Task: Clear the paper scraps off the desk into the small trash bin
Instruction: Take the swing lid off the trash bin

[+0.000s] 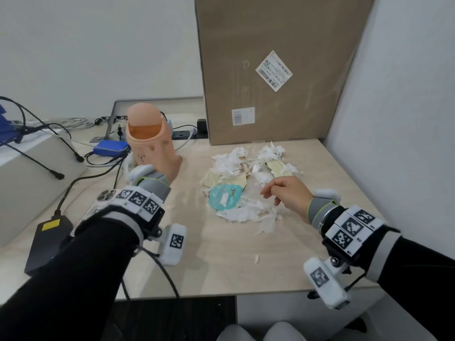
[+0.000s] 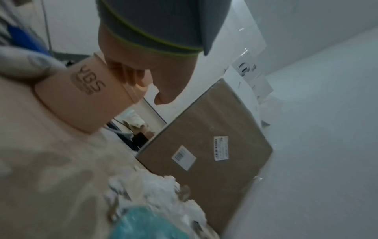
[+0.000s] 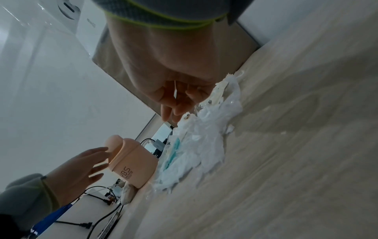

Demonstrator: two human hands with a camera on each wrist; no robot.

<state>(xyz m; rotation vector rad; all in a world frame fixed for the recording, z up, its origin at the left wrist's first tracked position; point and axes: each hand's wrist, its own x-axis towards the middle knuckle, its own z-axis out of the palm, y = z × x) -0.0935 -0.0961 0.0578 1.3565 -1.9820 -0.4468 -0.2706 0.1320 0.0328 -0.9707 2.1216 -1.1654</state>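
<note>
**A:** Two hands, two jobs, by the look of it. Why is the left hand (image 1: 170,172) over at the small trash bin (image 1: 150,141) and not in the mess?

**B:** I'd say to steady the bin or draw it closer. It stands upright on the bench (image 1: 221,262), left of the paper scraps (image 1: 246,168) and a little apart from them. In the right wrist view the left hand's fingers (image 3: 98,152) are spread and nearly straight beside the bin's wall; whether they touch it I cannot tell. Nothing is gripped.

**A:** And the right hand (image 1: 288,193)?

**B:** It hovers over the near right edge of the pile, fingers (image 3: 174,110) loosely curled and pointing down, tips just at the scraps. They look empty; no firm pinch shows.

**A:** Why is the pile there?

**B:** It lies heaped in front of the cardboard box (image 1: 270,70), with a teal wrapper (image 1: 224,198) at its near side and a stray bit nearer the bench's front edge. The scraps are all on the bench, so clearing seems barely begun.

**A:** The bin's lid?

**B:** A domed swing top (image 1: 144,115); scraps will likely have to be pushed through it.
</note>
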